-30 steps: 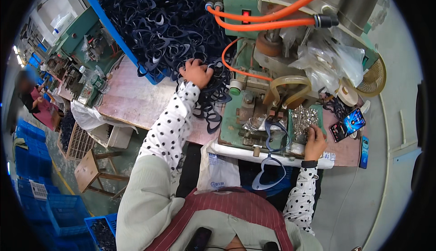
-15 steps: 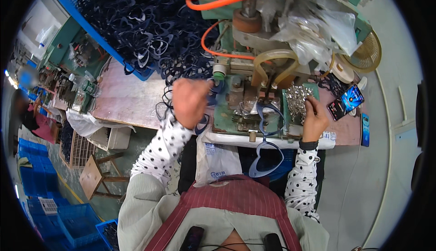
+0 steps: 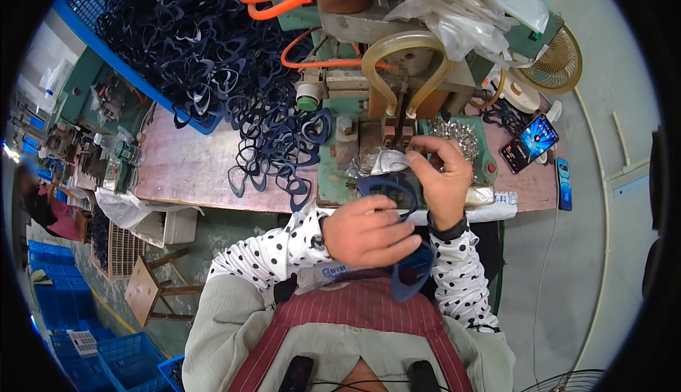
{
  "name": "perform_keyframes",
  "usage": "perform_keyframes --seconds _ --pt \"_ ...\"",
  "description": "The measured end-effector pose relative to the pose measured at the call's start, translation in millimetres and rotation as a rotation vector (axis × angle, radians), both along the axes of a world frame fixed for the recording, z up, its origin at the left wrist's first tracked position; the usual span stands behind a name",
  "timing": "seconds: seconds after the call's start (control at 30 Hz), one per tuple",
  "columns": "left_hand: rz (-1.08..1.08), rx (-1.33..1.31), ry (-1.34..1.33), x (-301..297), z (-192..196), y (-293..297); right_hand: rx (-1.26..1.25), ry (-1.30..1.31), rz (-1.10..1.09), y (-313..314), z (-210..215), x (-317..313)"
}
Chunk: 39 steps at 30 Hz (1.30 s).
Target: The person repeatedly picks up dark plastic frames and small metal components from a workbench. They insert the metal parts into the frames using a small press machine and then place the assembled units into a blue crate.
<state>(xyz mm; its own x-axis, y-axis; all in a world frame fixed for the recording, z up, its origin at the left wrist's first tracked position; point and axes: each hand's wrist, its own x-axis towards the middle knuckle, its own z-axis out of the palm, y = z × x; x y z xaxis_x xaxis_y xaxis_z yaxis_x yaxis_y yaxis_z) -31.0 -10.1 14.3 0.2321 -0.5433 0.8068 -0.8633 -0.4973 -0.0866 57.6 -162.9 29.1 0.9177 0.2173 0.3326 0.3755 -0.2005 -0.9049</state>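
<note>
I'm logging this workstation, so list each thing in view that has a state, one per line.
Dark blue plastic eyeglass frame: held up off the bench by both hands.
Left hand: closed around the frame's lower part.
Right hand: fingers pinching the frame's top.
Black smartphone: screen lit, lying flat.
Blue plastic crate: heaped full of dark frames, some spilling onto the bench.
Round beige fan: whether spinning, cannot tell.

A worn wooden surface (image 3: 181, 168) stands on a grey concrete floor (image 3: 603, 200). Blue crates (image 3: 50, 300) are stacked at the left, near a wooden stool (image 3: 152, 289).
</note>
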Motion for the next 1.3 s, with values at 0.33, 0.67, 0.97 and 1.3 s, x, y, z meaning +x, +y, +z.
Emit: perform_keyframes --seconds 0.33,0.67,0.97,1.3 --pt "0.331 -1.058 0.611 11.4 75.2 44.1 0.164 -0.074 -0.02 25.3 -14.9 -3.8" --pt "0.058 -0.097 0.122 -2.7 18.8 14.4 0.291 -0.004 0.004 15.1 -23.4 7.2" --pt "-0.059 -0.099 0.236 15.1 -6.8 5.8 -0.32 -0.015 -0.227 -111.2 -98.2 75.7" --pt "0.012 -0.042 0.222 7.4 -9.7 8.5 -0.472 -0.197 -0.297 -89.1 -105.7 73.6"
